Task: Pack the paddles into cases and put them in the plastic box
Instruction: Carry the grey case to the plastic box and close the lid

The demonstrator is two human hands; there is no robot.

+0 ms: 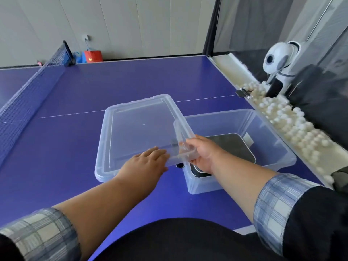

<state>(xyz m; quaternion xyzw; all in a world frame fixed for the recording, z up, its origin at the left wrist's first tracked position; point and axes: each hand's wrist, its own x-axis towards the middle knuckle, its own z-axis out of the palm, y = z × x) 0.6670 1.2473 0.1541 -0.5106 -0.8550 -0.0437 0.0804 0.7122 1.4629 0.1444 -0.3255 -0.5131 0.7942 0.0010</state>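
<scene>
A clear plastic box [273, 147] stands on the blue table at the right. A dark paddle case [231, 146] lies flat inside it. The clear lid [135, 132] is tilted, its right edge resting over the box's left rim and its left edge on the table. My right hand [201, 153] grips the lid's near right corner. My left hand [148, 162] lies flat on the lid's near edge, fingers together.
The net [28, 93] crosses the table at the left. A trough of several white balls [290, 125] runs along the right edge, with a white ball machine [278, 61] behind it. A red box [93, 56] sits on the floor beyond the table.
</scene>
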